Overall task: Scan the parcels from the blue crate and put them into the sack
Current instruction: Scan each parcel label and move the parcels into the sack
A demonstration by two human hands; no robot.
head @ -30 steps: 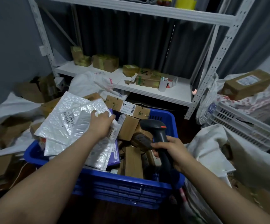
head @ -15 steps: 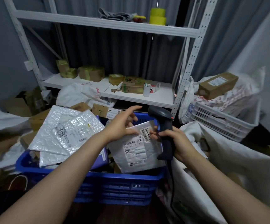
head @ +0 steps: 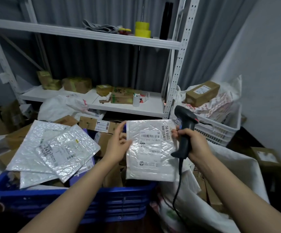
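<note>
A white shelving rack (head: 92, 33) fills the back of the room. In front of it, at the person's right, the white sack (head: 234, 167) gapes open with cardboard boxes showing inside. To its left stands the blue crate (head: 79, 195), heaped with boxes and topped by loose bubble mailers (head: 55, 148). The parcel (head: 150, 148) in hand is a white padded mailer held upright over the crate's right end. Its long axis runs top to bottom and its printed face is turned to the person. The left hand (head: 117, 145) has a light grip on the parcel's left edge, thumb on the front and forefinger stretched upward. The right hand (head: 195, 143) is nearer the sack, but its grip is wrapped round the handle of the black scanner (head: 186, 130), with its fingertips just meeting the parcel's upper right corner. The scanner's head rises above that corner. The barcode label (head: 150, 136) lies to its left and lower, on the parcel's upper half, so the head probably has to swing left and tip down at the label. After the scan, the sack lies down and to the right.
</note>
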